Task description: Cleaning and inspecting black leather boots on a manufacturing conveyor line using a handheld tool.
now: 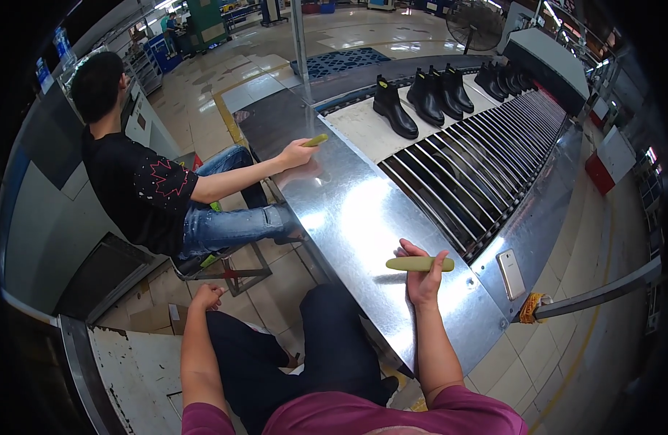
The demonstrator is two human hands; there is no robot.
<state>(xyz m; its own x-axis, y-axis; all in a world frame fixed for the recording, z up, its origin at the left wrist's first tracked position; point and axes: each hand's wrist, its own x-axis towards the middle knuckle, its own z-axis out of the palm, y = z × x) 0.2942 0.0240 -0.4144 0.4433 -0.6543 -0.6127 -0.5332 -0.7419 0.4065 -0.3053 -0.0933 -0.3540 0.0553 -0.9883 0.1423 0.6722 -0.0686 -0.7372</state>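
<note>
My right hand [423, 284] rests palm up over the metal table [334, 199]. Across its fingers lies a long olive-green stick with rounded ends [414, 264], pinned by the thumb; its exact kind I cannot tell. Down at the left, beside my thigh, my left hand [208, 296] is loosely curled, with nothing visible in it. A co-worker's hand [299, 154] on the table's far left side grips a similar olive-green stick [316, 140].
Beyond the table runs a conveyor of metal rollers [457, 177]. Black ankle boots [396, 112] stand in groups along its left side, towards a grey machine hood [548, 69]. A phone [511, 274] lies at the table's right edge, near a bent metal rail [602, 293]. The co-worker [142, 181] sits at left.
</note>
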